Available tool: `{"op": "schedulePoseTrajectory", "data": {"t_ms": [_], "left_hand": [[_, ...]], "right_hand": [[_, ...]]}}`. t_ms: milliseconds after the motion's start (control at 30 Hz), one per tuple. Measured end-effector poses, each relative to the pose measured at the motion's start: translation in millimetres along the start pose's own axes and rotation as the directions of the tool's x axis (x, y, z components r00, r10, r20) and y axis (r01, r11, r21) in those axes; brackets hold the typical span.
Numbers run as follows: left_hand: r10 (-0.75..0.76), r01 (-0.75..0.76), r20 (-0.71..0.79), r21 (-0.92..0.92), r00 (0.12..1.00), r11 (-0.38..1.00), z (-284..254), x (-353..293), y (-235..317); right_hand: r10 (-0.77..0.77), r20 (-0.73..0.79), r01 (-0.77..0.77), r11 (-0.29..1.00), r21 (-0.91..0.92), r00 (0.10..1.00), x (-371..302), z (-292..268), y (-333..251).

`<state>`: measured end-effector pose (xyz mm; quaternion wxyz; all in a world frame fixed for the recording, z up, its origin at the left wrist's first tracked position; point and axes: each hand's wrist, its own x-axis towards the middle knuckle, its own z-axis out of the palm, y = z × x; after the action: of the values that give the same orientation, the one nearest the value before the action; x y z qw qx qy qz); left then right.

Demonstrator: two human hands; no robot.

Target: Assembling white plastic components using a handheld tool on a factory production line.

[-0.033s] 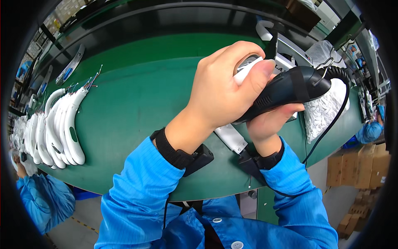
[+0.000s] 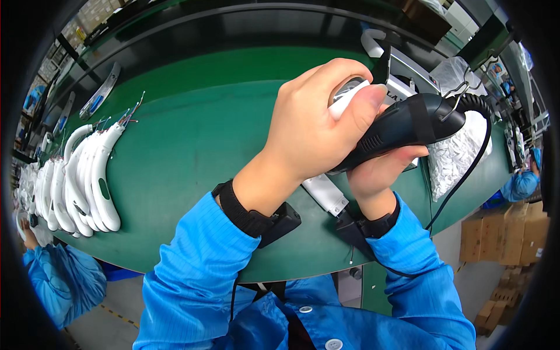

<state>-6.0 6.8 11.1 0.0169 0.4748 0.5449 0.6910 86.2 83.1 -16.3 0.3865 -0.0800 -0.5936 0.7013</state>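
Note:
My left hand [image 2: 321, 114] is closed around a small white piece with a glossy dark rounded part [image 2: 350, 93]; most of it is hidden by my fingers. Just below and to the right, my right hand [image 2: 382, 169] grips a black corded power tool, seemingly an electric screwdriver [image 2: 402, 122]. A wire hook and a coiled cord are at its far right end. The tool's front end is hidden behind my left hand, so contact with the white piece cannot be seen. Beneath my hands, a white elongated part [image 2: 325, 194] lies on the green table [image 2: 192, 146].
Curved white housings [image 2: 96, 181] with wires lie in a row at left. A bag of small white parts [image 2: 458, 157] sits at right, near a black cord [image 2: 481, 157]. Cardboard boxes [image 2: 501, 236] stand beyond the table. A co-worker's blue sleeve [image 2: 67, 280] shows at lower left.

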Motion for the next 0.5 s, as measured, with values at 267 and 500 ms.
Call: {"op": "schedulePoseTrajectory", "data": {"t_ms": [267, 500], "left_hand": [[0.061, -0.061, 0.002, 0.005, 0.998, 0.998, 3.6, 0.1, 0.7], [0.037, -0.037, -0.002, 0.066, 0.999, 0.997, 1.9, 0.9, 1.1]], "right_hand": [[-0.254, 0.020, 0.233, 0.913, 0.334, 0.967, 11.0, -26.0, -38.4], [-0.352, -0.123, 0.351, 0.936, -0.028, 0.928, 42.0, -73.2, -81.9]]}}
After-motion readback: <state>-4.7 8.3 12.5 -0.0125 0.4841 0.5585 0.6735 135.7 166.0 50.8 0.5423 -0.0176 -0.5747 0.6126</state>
